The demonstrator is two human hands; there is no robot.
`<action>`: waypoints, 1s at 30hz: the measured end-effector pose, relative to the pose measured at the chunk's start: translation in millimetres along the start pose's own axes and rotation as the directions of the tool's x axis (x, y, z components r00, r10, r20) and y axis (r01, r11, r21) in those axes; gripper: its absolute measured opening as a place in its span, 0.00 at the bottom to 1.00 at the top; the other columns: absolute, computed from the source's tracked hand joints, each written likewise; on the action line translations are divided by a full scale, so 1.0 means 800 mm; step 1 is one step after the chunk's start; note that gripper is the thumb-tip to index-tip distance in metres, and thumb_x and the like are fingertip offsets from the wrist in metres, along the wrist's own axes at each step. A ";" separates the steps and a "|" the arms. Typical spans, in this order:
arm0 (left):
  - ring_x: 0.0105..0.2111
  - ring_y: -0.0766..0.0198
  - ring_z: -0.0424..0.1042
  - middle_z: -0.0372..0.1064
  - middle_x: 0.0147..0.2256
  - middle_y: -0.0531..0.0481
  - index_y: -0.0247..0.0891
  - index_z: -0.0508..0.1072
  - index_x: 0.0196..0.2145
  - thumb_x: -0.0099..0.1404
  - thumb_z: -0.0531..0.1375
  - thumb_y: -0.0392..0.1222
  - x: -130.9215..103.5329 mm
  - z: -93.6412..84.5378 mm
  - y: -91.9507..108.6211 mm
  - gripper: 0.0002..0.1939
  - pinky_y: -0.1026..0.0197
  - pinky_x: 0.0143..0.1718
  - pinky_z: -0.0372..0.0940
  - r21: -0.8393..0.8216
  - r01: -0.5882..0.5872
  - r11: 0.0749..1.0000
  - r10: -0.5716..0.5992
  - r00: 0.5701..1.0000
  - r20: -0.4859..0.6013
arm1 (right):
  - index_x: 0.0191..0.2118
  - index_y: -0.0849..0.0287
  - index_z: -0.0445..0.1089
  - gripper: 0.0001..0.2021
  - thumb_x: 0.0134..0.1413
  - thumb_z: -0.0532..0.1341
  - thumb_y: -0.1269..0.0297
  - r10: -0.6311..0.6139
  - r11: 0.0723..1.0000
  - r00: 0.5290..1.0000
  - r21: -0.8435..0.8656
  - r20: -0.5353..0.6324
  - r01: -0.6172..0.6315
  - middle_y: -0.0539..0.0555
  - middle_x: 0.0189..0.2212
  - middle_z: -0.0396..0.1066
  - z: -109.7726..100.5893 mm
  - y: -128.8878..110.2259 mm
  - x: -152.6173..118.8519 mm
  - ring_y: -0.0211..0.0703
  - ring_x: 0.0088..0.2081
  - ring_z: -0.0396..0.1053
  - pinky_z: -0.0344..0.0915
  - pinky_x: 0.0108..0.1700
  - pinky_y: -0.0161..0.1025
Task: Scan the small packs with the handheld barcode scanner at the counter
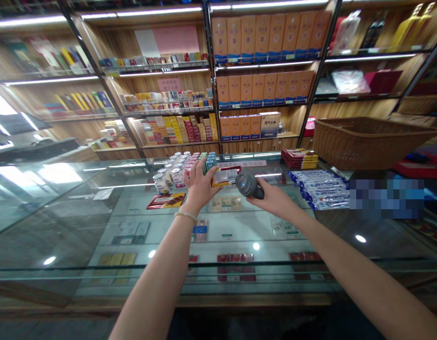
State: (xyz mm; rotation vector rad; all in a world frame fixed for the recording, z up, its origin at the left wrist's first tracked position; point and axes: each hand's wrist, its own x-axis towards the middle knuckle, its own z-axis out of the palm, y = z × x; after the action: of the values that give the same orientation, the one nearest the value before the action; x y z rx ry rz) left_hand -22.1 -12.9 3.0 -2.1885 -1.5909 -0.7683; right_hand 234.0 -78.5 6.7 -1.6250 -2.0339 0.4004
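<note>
My left hand [200,182] grips the left end of a red and yellow packet [226,176], its barcode side turned up, above the glass counter. A dark handheld scanner [247,184] is in my right hand [273,200], its head close to the packet's right end. On the glass to the left of my left hand lies another red and yellow packet [166,200]. Behind that hand stand clear bottles [176,170] and rows of small pink and green packs [210,159].
Stacked red and yellow packets [299,159], blue and white wrapped sticks [323,189] and a wicker basket [367,141] occupy the counter's right side. Shelves with orange boxes [263,38] rise behind. The glass counter's front edge [218,265] runs across, with boxes under the glass.
</note>
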 end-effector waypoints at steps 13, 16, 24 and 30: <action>0.73 0.36 0.45 0.47 0.74 0.38 0.51 0.72 0.62 0.57 0.72 0.52 0.001 0.006 -0.005 0.36 0.28 0.71 0.35 0.003 -0.013 1.000 0.013 1.000 -0.026 | 0.55 0.61 0.74 0.24 0.58 0.66 0.52 -0.029 0.933 0.977 -0.356 -0.213 -0.050 0.68 0.66 0.66 0.002 0.028 0.015 0.69 0.69 0.58 0.62 0.65 0.64; 0.73 0.36 0.45 0.46 0.74 0.39 0.51 0.72 0.62 0.57 0.72 0.51 0.002 0.006 -0.005 0.36 0.28 0.71 0.35 -0.013 -0.005 1.000 0.004 1.000 -0.023 | 0.54 0.61 0.75 0.24 0.56 0.68 0.53 -0.060 0.916 0.975 -0.400 -0.215 -0.032 0.70 0.72 0.55 0.012 0.034 0.017 0.76 0.74 0.44 0.50 0.66 0.80; 0.73 0.37 0.46 0.47 0.74 0.38 0.51 0.72 0.62 0.58 0.72 0.52 0.003 0.004 -0.003 0.35 0.28 0.70 0.37 0.019 0.000 1.000 0.001 1.000 -0.021 | 0.52 0.61 0.76 0.23 0.55 0.69 0.51 -0.076 0.899 0.982 -0.439 -0.172 -0.007 0.72 0.74 0.48 0.021 0.039 0.016 0.78 0.75 0.37 0.41 0.66 0.84; 0.73 0.38 0.44 0.46 0.74 0.38 0.51 0.72 0.62 0.58 0.71 0.52 0.003 0.005 -0.004 0.34 0.29 0.71 0.35 0.012 -0.007 1.000 0.007 1.000 -0.025 | 0.53 0.61 0.76 0.24 0.57 0.68 0.49 -0.100 0.887 0.986 -0.461 -0.135 0.027 0.73 0.74 0.47 0.024 0.042 0.016 0.77 0.75 0.38 0.41 0.66 0.84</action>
State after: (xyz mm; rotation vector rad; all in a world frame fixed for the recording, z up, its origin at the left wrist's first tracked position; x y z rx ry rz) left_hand -23.5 -7.6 1.1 -2.1664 -1.5706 -0.7790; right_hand 248.9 -56.5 -24.3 -1.7777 -2.1601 -0.2513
